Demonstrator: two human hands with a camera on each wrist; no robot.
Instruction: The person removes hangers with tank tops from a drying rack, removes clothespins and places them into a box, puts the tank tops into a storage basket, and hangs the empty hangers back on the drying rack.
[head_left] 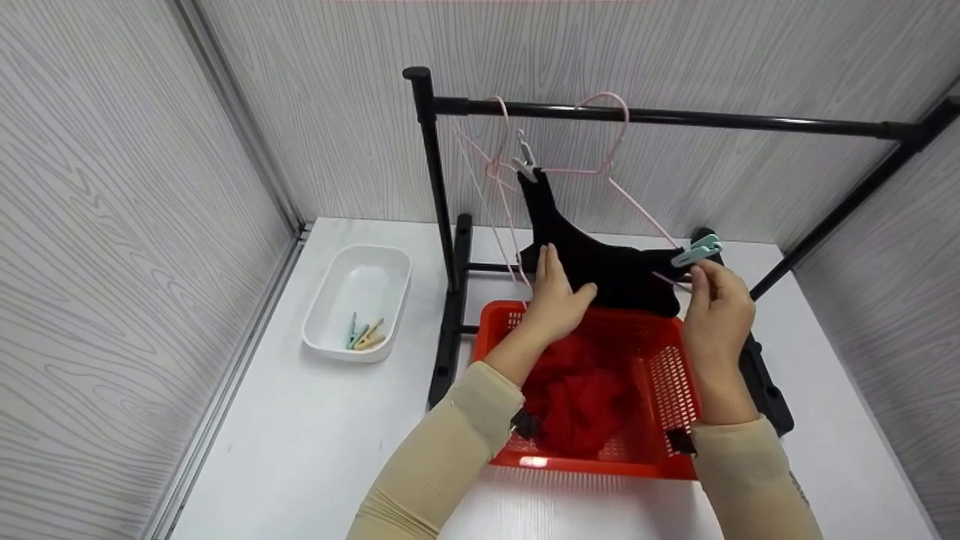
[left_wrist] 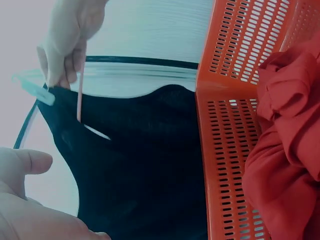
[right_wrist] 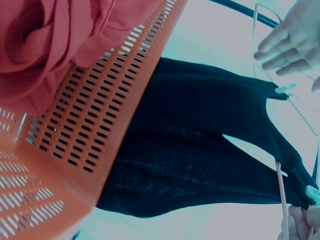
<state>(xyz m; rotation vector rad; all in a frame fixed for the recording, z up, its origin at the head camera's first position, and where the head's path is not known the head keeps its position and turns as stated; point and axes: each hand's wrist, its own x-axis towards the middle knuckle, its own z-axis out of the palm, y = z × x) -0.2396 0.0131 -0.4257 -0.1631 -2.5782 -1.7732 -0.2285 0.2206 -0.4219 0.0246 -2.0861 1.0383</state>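
A black garment hangs from a pink wire hanger. A grey clothespin clips its left top corner and a teal clothespin its right one. My right hand pinches the garment's right corner just beside the teal clothespin, also seen in the left wrist view, where the right hand is at the top. My left hand is at the garment's left side with fingers extended and thumb apart. In the right wrist view the left hand grips nothing.
The hanger hooks over a black rack bar; a second pink hanger hangs at its left. Below stands a red perforated basket with red cloth inside. To the left, a white tray holds several clothespins.
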